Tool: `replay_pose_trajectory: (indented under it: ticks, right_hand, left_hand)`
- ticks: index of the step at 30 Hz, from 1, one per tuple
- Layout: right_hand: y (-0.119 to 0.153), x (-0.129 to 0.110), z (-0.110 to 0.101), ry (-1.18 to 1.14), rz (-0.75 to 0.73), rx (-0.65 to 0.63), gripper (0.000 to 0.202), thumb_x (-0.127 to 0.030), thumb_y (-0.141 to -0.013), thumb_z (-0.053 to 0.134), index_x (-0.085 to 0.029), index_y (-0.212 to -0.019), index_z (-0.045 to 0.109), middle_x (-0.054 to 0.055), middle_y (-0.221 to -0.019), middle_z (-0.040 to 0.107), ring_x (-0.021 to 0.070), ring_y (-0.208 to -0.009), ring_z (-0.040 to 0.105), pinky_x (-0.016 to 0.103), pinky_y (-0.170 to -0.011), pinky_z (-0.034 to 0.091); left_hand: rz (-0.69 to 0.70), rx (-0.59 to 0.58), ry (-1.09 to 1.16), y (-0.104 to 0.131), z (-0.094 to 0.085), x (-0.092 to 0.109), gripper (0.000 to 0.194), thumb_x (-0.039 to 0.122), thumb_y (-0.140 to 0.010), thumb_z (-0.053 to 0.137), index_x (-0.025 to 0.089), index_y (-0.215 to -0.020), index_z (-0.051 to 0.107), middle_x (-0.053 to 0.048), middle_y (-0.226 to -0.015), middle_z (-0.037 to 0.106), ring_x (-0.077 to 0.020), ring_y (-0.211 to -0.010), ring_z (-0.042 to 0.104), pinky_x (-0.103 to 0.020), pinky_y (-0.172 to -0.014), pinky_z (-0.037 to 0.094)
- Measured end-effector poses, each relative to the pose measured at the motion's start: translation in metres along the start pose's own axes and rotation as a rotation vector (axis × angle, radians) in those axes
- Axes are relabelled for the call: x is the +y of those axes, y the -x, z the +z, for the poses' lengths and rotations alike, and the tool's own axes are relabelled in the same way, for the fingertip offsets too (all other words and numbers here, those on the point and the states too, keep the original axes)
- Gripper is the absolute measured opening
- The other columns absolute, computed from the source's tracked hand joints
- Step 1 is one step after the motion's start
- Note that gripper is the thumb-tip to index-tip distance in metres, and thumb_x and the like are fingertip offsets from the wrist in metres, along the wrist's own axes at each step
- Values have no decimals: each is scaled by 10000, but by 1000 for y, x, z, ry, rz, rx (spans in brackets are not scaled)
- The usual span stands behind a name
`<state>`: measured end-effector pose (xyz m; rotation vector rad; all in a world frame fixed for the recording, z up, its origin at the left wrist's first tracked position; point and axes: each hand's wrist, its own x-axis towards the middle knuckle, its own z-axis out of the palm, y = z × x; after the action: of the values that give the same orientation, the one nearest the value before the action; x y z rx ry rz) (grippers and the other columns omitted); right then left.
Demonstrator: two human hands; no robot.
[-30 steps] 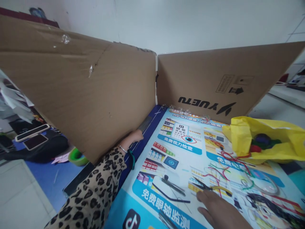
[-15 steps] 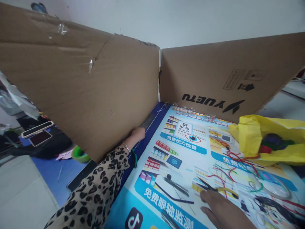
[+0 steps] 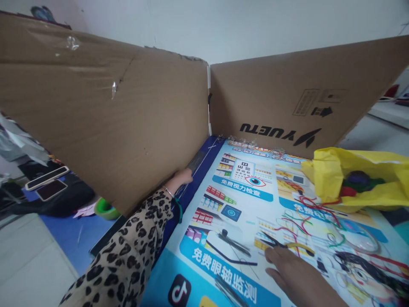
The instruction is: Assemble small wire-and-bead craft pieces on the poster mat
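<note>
My left hand (image 3: 182,176) is closed at the foot of the left cardboard panel, over the blue edge strip (image 3: 204,160). Thin wires (image 3: 196,162) run out on both sides of its fingers, which appear wrapped round them. At the lower right, my right hand (image 3: 287,266) lies low over the printed sheet. Its fingers are bent against yellow-handled pliers (image 3: 278,244), whose narrow dark jaws are spread and point left. One handle shows above the hand; the other is hidden, apparently beneath it. Left of this hand lie dark wire pieces (image 3: 234,244) and a black-tipped rod (image 3: 224,233).
Cardboard panels stand at left (image 3: 137,115) and back (image 3: 255,94), meeting in a corner. A yellow bag (image 3: 329,175) holds coloured balls. Red and green wires (image 3: 300,226) lie tangled before it. Beyond the left panel are two phones (image 3: 51,190) and a green tape roll (image 3: 105,209).
The whole view has shifted slightly, so things sit a little further left and higher. Both hands keep their places against the wires and the pliers.
</note>
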<state>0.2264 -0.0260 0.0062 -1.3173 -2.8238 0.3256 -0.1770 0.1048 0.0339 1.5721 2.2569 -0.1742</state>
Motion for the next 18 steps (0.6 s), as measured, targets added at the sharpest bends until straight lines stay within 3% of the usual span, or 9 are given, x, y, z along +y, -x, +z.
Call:
replay_pose_trajectory:
  ticks: [3, 6, 9, 14, 18]
  right_hand:
    - [0, -1, -2, -15, -14, 6, 207, -186, -777, 464, -229, -912, 615, 77, -899, 664, 252, -840, 621, 343, -676, 487]
    - [-1, 0, -2, -12, -15, 20, 210, -191, -783, 457, -227, -919, 612, 76, -895, 664, 252, -831, 622, 343, -667, 488]
    - [-1, 2, 1, -16, -26, 8, 196, -192, -781, 458, -230, -893, 614, 71, -883, 667, 249, -814, 627, 336, -649, 491]
    - [-2, 3, 2, -1, -14, -11, 205, -195, -785, 457, -237, -911, 613, 69, -901, 667, 257, -836, 628, 354, -664, 497]
    - [-2, 1, 0, -2, -8, -23, 219, -197, -789, 457, -233, -939, 612, 71, -912, 668, 255, -846, 628, 358, -680, 498]
  left_hand:
    - [30, -19, 104, 1, -2, -6, 306, 329, -858, 506, 133, -1091, 534, -74, -1067, 569, -177, -912, 574, -374, -774, 496]
    - [61, -14, 236, 5, -6, -10, 234, 313, -828, 529, 93, -837, 607, -34, -755, 618, -136, -679, 578, -268, -613, 472]
    - [100, -16, 399, 11, -10, -11, 212, 263, -777, 532, 103, -647, 585, 12, -478, 521, -95, -457, 476, -207, -437, 338]
    - [160, -48, 693, 22, -5, -7, 128, 235, -784, 487, 124, -728, 518, 11, -586, 582, -34, -379, 372, -164, -370, 205]
    - [178, -45, 876, 27, 5, -2, 101, 238, -817, 467, 144, -778, 460, 8, -681, 590, -18, -403, 390, -145, -374, 217]
